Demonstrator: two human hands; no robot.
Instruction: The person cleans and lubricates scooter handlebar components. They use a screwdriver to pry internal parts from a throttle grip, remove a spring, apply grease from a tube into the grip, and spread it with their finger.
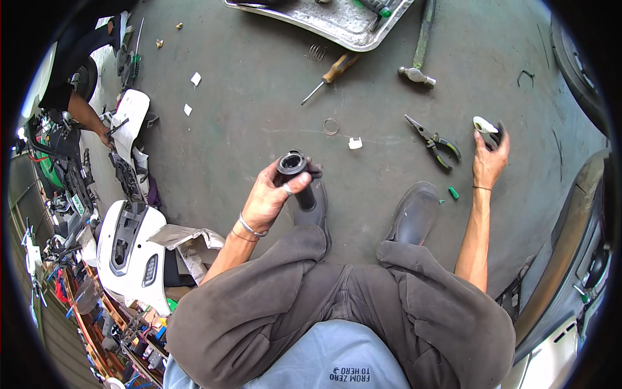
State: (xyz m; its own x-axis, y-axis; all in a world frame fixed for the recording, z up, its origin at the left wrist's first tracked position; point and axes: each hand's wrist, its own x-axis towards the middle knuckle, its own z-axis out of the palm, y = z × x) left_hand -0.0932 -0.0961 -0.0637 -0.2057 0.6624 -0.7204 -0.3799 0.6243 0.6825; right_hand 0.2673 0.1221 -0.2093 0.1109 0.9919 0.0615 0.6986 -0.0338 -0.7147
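My left hand (267, 194) is closed around a black hollow cylinder (293, 162), its round open end facing up and its body slanting down above my left shoe. Off to the right, my right hand (491, 157) grips a small white-and-black part (484, 124) between thumb and fingers; its exact kind does not show. Left of that hand lie pliers (435, 142) with dark and yellow-green handles, jaws parted. A white plastic piece (355, 143) and a thin wire ring (331, 126) rest on the floor between my hands.
Ahead are a metal tray (350, 40), a screwdriver (334, 72), a coil spring (316, 53) and a hammer (418, 72). A green cap (453, 192) lies by my right shoe. Another person's hand (103, 135) touches vehicle parts at left, near a white fairing (126, 249). A wheel (580, 65) stands far right.
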